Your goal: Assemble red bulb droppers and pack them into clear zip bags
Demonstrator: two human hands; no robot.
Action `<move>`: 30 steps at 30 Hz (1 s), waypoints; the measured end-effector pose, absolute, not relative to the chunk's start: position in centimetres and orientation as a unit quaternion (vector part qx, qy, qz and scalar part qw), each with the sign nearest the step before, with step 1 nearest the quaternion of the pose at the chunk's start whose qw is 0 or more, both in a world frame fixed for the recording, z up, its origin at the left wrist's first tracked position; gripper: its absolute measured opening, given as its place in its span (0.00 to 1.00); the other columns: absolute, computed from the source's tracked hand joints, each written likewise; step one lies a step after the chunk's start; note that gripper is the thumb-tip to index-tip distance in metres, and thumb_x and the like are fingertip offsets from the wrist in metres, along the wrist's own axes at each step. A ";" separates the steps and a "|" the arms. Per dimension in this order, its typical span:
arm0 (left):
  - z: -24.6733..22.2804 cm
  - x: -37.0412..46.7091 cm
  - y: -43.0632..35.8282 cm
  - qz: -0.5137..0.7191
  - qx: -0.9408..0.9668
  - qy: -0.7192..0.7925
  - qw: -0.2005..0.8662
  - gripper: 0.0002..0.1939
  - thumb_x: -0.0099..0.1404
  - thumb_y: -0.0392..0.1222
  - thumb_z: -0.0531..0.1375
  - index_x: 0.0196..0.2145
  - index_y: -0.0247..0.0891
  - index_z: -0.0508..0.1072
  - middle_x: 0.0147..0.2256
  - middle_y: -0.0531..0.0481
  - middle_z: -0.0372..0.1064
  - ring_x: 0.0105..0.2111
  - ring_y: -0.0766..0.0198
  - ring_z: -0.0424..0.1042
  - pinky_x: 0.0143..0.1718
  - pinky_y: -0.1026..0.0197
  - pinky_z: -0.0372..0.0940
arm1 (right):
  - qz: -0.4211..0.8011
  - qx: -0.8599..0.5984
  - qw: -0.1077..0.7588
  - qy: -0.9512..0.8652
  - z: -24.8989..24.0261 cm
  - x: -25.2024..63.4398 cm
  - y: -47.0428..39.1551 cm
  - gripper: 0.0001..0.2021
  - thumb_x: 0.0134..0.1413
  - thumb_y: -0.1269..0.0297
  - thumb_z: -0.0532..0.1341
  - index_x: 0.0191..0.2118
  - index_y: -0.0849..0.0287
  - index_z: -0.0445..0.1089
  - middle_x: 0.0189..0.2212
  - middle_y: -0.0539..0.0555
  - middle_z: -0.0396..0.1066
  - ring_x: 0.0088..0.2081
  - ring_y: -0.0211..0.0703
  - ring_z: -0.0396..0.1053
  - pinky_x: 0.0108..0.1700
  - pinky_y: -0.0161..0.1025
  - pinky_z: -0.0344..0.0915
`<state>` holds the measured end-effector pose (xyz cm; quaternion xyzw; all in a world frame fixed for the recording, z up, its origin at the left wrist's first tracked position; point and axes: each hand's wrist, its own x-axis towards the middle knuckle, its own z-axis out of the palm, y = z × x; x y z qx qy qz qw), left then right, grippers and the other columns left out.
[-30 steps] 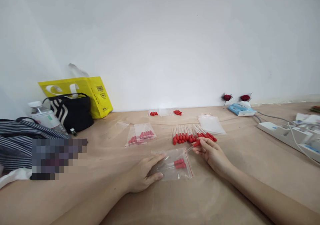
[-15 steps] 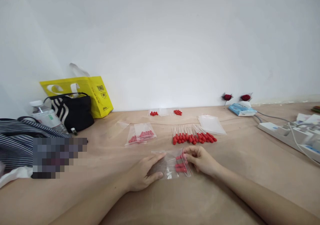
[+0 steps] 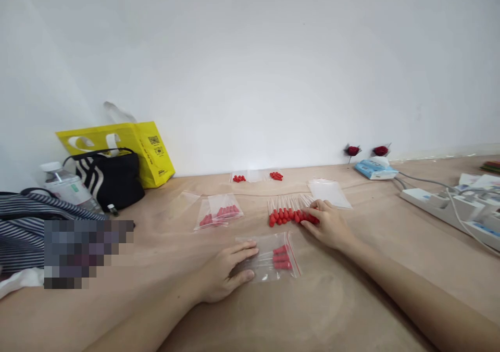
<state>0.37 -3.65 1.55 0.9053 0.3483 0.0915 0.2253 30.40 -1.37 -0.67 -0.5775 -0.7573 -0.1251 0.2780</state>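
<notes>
Red-tipped sticks [image 3: 284, 215], several of them with pale shafts, lie in a row on the table, red ends toward me. My right hand [image 3: 327, 224] is over the right end of this row, thumb and fingers apart around the red tips and partly covering them. With fingers spread, my left hand [image 3: 230, 268] rests on the left end of a clear zip bag [image 3: 264, 275], holding it flat against the table. Inside that bag lie 3 red-tipped sticks [image 3: 282, 258], their heads toward the red zip strip on the right.
Filled zip bags [image 3: 221, 211] lie left of the row, with more red-tipped bundles [image 3: 276, 176] by the wall. Empty bags [image 3: 330, 193] lie right. Yellow bag [image 3: 156, 159], black pouch [image 3: 121, 180] and bottle [image 3: 70, 185] stand left; tissues [image 3: 375, 168] and power strip [image 3: 449, 211] right.
My right hand has let go of the zip bag's right end and moved up and right to the row of sticks. My left hand stays on the bag.
</notes>
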 end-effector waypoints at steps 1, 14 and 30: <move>1.5 0.3 -3.6 0.092 0.906 0.347 0.226 0.22 0.63 0.47 0.51 0.54 0.43 0.59 0.57 0.47 0.52 0.56 0.56 0.52 0.55 0.51 0.51 | -0.141 -0.573 0.261 -0.764 -0.7 30.4 -1.3 0.09 0.49 0.61 0.56 0.36 0.51 0.71 0.33 0.54 0.66 0.36 0.45 0.62 0.34 0.40 0.54; 1.5 0.3 -3.6 0.111 0.902 0.345 0.233 0.21 0.62 0.46 0.52 0.54 0.45 0.60 0.57 0.49 0.53 0.55 0.56 0.53 0.54 0.49 0.52 | -0.153 -0.604 0.336 -0.707 -2.0 29.5 -0.7 0.10 0.51 0.63 0.53 0.33 0.51 0.72 0.32 0.53 0.70 0.36 0.46 0.62 0.35 0.42 0.50; 1.4 0.2 -3.7 0.094 0.899 0.371 0.213 0.22 0.62 0.46 0.52 0.53 0.42 0.60 0.58 0.46 0.50 0.56 0.53 0.51 0.55 0.48 0.50 | 0.510 -0.460 0.601 -0.410 -0.3 32.4 -2.5 0.08 0.45 0.60 0.54 0.26 0.59 0.64 0.22 0.53 0.71 0.20 0.37 0.66 0.22 0.34 0.58</move>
